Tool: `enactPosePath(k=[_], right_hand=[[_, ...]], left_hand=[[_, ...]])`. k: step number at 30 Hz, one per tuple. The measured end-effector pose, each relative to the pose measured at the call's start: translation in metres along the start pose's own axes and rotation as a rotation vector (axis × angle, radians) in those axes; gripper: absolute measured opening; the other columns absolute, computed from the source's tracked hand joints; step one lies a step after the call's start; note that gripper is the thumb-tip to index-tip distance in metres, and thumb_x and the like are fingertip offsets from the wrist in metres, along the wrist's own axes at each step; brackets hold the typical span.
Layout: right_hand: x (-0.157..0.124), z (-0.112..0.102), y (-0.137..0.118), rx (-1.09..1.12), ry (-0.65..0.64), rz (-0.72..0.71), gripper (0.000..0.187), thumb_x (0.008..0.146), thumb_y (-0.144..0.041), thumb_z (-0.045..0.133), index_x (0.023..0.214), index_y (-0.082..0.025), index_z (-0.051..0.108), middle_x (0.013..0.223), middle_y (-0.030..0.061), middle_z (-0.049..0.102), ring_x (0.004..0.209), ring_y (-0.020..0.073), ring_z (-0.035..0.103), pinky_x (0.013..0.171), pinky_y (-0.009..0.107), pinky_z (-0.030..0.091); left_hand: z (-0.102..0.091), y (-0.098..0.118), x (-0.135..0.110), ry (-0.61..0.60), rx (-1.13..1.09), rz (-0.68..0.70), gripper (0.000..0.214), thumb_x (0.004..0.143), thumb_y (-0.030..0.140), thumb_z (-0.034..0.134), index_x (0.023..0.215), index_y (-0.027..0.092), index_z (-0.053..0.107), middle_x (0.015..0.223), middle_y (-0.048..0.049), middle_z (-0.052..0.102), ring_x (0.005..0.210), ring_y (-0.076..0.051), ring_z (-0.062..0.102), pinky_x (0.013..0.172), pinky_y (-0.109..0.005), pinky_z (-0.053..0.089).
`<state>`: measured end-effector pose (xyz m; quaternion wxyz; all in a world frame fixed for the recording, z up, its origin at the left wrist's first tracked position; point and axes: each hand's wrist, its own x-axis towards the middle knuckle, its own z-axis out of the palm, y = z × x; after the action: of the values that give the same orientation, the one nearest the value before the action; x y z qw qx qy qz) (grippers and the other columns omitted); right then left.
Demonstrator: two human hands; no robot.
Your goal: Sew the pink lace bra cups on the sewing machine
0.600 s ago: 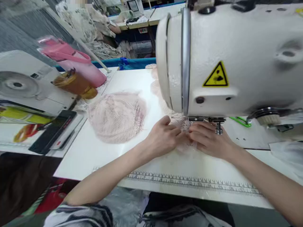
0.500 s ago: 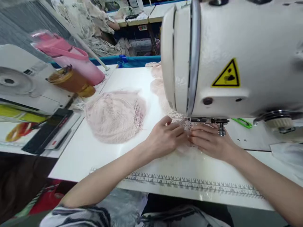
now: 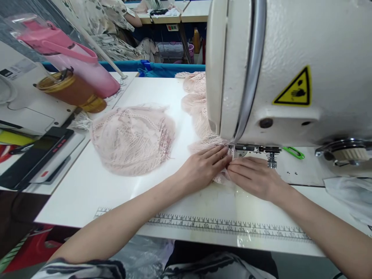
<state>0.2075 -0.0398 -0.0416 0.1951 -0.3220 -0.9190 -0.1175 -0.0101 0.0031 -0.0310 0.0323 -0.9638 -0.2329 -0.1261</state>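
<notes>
Pale pink lace fabric (image 3: 205,142) runs under the head of a white sewing machine (image 3: 290,50) and bunches in front of its needle area. My left hand (image 3: 200,168) lies flat on this lace, fingers stretched toward the presser foot and thumb reaching to the right hand. Close beside it, my right hand (image 3: 255,177) has its fingers pressed together on the lace edge, just in front of the foot. Its fingertips meet the left thumb, and the lace between them is partly hidden. A separate pink lace piece (image 3: 132,141) with dark red stitching lies left of my hands.
A printed ruler (image 3: 203,224) runs along the table's front edge. To the left stand a pink bottle (image 3: 72,58), an amber cup (image 3: 71,91) and a black box (image 3: 37,155). Green thread snips (image 3: 294,152) lie behind my right hand. Another person's arm (image 3: 133,19) shows beyond.
My left hand has gone from curled fingers to fingers laid out flat on the lace. The right hand has drawn slightly left and toward me. The camera view has shifted a little.
</notes>
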Motion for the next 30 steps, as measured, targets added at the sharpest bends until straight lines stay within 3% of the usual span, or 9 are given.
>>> enactPosePath(k=[6,14,21,30], right_hand=[[0.007,0.003,-0.002,0.013,0.114,-0.039,0.016,0.086,-0.005,0.053,0.094,-0.016,0.063,0.095,-0.0021,0.071,0.095,0.0111,0.062,0.083,0.027,0.053],[0.016,0.006,-0.006,-0.010,0.216,-0.037,0.012,0.084,-0.006,0.057,0.086,-0.014,0.066,0.089,-0.0001,0.073,0.087,0.0120,0.065,0.075,0.025,0.056],[0.016,0.008,-0.006,-0.027,0.203,-0.010,0.014,0.084,-0.007,0.056,0.087,-0.016,0.067,0.092,-0.0007,0.073,0.087,0.0120,0.065,0.080,0.027,0.055],[0.010,0.008,-0.003,0.008,0.110,0.037,0.023,0.086,-0.004,0.051,0.093,-0.019,0.067,0.099,0.0005,0.072,0.097,0.0133,0.062,0.085,0.028,0.053]], left_hand=[[-0.004,-0.012,-0.001,-0.069,-0.084,0.015,0.050,0.084,0.010,0.048,0.134,0.010,0.047,0.136,-0.0102,0.051,0.131,-0.020,0.045,0.110,-0.038,0.040],[-0.003,-0.019,0.000,-0.036,-0.086,0.031,0.047,0.081,0.014,0.056,0.127,0.007,0.053,0.134,-0.0112,0.054,0.128,-0.023,0.048,0.110,-0.037,0.040],[-0.004,-0.019,0.002,-0.066,-0.066,-0.017,0.050,0.078,0.007,0.050,0.127,0.009,0.054,0.131,-0.0101,0.057,0.128,-0.022,0.048,0.109,-0.036,0.041],[-0.004,-0.012,0.002,-0.129,0.002,-0.046,0.056,0.077,0.015,0.050,0.132,0.004,0.047,0.136,-0.0160,0.051,0.132,-0.026,0.043,0.109,-0.039,0.040]])
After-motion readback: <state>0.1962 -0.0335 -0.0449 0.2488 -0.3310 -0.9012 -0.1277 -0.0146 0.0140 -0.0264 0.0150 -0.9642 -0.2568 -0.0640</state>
